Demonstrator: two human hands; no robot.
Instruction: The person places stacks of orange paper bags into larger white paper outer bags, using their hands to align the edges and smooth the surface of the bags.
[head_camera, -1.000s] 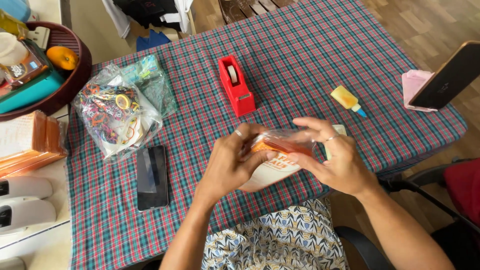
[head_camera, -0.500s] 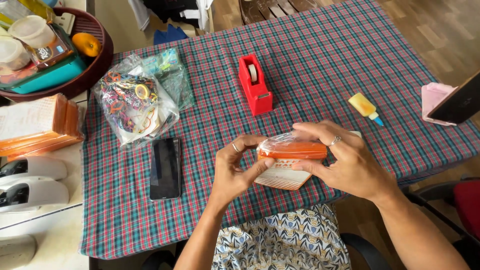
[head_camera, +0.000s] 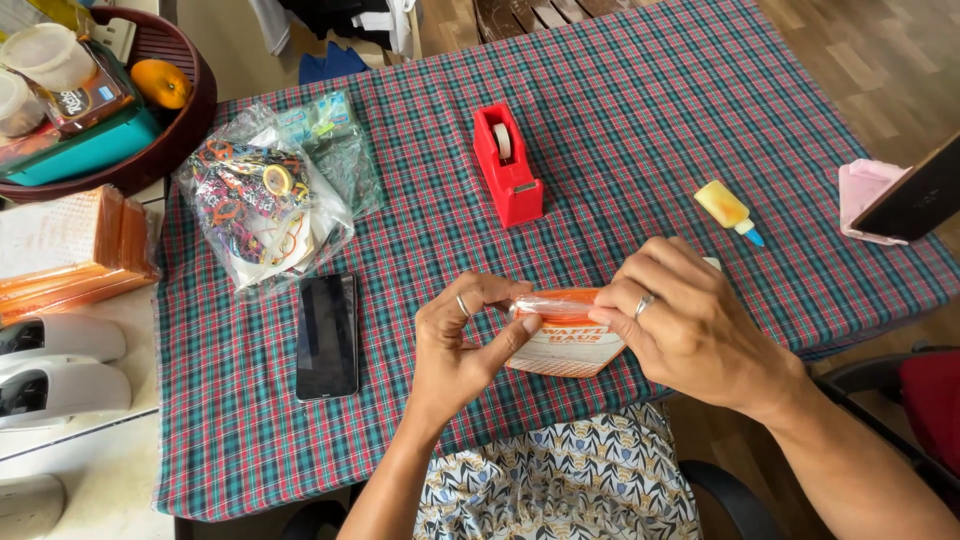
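A small orange and white snack packet in clear wrap is held just above the near edge of the plaid tablecloth. My left hand pinches its left end between thumb and fingers. From the right, my right hand covers the packet's other end, fingers curled over the top. Both hands wear a ring. Most of the packet's right side is hidden under my right hand.
A red tape dispenser stands mid-table. A black phone lies left of my hands, beside a clear bag of coloured bits. A yellow glue bottle and a propped dark phone are right. A basket sits far left.
The packet has turned so its orange top faces up and has dropped slightly toward the table edge. My left fingers have shifted to its left end. The camera view has shifted.
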